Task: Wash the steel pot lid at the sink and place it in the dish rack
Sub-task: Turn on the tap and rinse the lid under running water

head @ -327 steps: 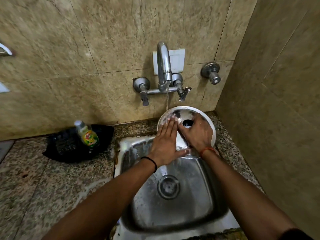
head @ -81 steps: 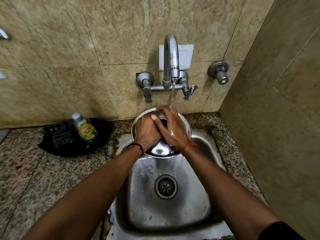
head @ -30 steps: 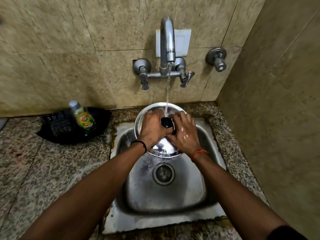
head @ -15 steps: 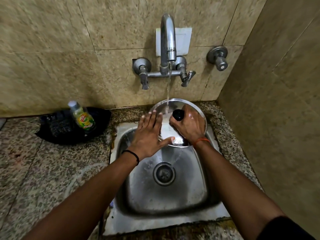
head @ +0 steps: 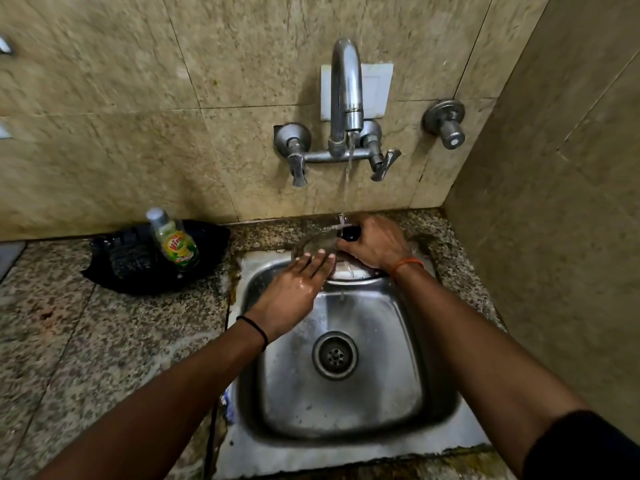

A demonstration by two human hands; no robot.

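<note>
The steel pot lid (head: 313, 245) is held nearly flat over the back edge of the steel sink (head: 408, 358), under the running stream from the tap (head: 344, 98). My right hand (head: 375, 244) grips its black knob (head: 350, 233) from the right. My left hand (head: 296, 289), wet and with its fingers straight, lies flat with the fingertips on the lid's near left rim. Both hands hide most of the lid. No dish rack is in view.
A green dish soap bottle (head: 173, 240) stands on a black scrubbing pad (head: 131, 261) on the granite counter (head: 86, 341) left of the sink. Two tap handles (head: 298, 168) and a separate valve (head: 446, 124) stick out of the tiled wall. A side wall (head: 554, 202) closes the right.
The lid has tipped from facing me to lying almost flat and lower under the stream. My left hand has slid down and left along its rim. The view has tilted up a little.
</note>
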